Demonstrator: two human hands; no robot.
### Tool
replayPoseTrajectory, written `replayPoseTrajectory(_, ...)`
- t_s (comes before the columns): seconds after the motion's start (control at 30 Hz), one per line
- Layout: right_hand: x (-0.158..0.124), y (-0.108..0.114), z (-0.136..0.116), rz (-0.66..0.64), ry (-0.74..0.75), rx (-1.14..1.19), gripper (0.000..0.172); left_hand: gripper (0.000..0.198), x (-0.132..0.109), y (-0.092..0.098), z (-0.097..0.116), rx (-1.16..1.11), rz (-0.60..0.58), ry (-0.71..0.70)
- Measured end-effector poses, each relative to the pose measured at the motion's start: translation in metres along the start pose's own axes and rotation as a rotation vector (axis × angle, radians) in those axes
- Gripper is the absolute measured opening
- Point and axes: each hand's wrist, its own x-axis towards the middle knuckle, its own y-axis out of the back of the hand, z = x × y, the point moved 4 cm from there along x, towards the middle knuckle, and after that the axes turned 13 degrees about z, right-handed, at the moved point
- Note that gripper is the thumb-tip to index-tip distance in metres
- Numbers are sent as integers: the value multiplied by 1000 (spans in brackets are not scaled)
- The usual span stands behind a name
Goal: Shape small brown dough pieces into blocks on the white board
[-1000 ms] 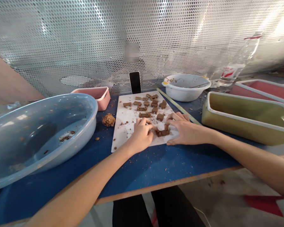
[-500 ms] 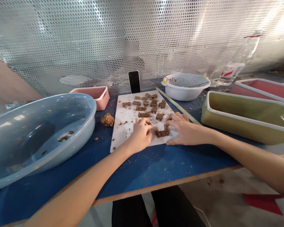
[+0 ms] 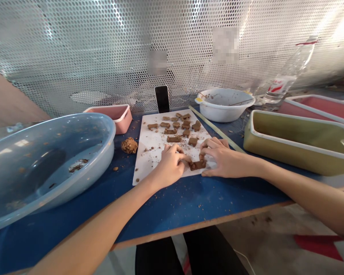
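A white cutting board [image 3: 151,152] lies on the blue table [image 3: 174,206]. Several shaped brown clay pieces [image 3: 177,128] sit on its far half. At the board's near edge, my left hand [image 3: 169,165] and my right hand [image 3: 222,159] pinch one brown clay piece [image 3: 197,165] from both sides with their fingertips. A rough ball of clay [image 3: 129,145] rests on the table just left of the board.
A large blue basin [image 3: 46,160] fills the left. A pink box [image 3: 119,114], a phone [image 3: 162,99], a white bowl [image 3: 225,105], a thin stick [image 3: 215,130], an olive tray [image 3: 298,139], a bottle [image 3: 289,72] and a perforated metal wall [image 3: 103,49] surround the board.
Both hands stay on the clay piece with only slight finger movement. The view has shifted a little.
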Motion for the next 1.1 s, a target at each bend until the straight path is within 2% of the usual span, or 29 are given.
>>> replayPoseTrajectory(0.2, -1, 1, -1, 14, 32, -15, 37, 32, 1, 1, 3, -17, -12, 40)
replayPoseTrajectory(0.47, -1, 2, -4, 0, 72, 3, 33, 31, 2, 9, 17, -36, -101, 146)
replayPoseTrajectory(0.67, -2, 2, -5, 9, 77, 11, 31, 37, 2, 3, 9, -43, -84, 130)
replayPoseTrajectory(0.87, -3, 4, -5, 33, 90, -22, 39, 45, 2, 2, 0, -37, -15, 126)
replayPoseTrajectory(1.1, -4, 4, -4, 24, 82, -2, 29, 45, 1, 3, 1, -23, -13, 121)
